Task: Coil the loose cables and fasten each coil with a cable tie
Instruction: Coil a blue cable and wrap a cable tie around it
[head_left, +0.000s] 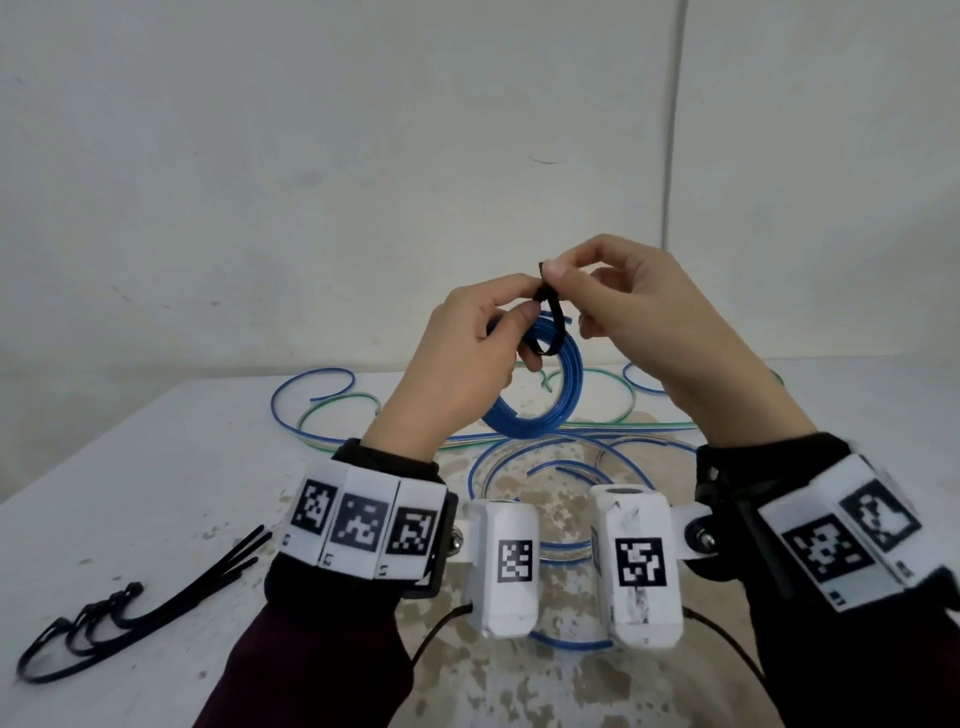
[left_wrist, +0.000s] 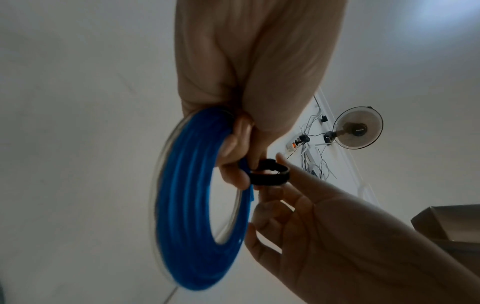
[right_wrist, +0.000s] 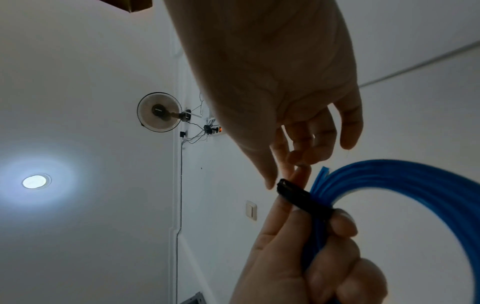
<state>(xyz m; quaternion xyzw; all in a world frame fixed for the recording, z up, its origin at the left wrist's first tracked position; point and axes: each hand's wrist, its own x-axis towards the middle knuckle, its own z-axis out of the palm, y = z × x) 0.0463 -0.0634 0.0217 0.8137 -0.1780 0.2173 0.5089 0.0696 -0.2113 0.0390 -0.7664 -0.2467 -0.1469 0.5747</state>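
Observation:
My left hand (head_left: 519, 312) holds a coil of blue cable (head_left: 545, 410) upright above the table, fingers curled round its upper rim. A black cable tie (head_left: 551, 325) is looped loosely around that rim. My right hand (head_left: 558, 273) pinches the tie's upper end between thumb and forefinger, right beside my left thumb. In the left wrist view the blue coil (left_wrist: 187, 205) hangs from my left hand (left_wrist: 233, 162), with the tie's loop (left_wrist: 270, 174) beside it. The right wrist view shows the tie (right_wrist: 298, 195) crossing the coil (right_wrist: 415, 185) where the cut cable ends stick out.
Loose blue and green cables (head_left: 363, 410) sprawl over the white table (head_left: 156, 467) beneath my hands. A bundle of spare black cable ties (head_left: 130, 618) lies at the near left. A plain wall stands close behind the table.

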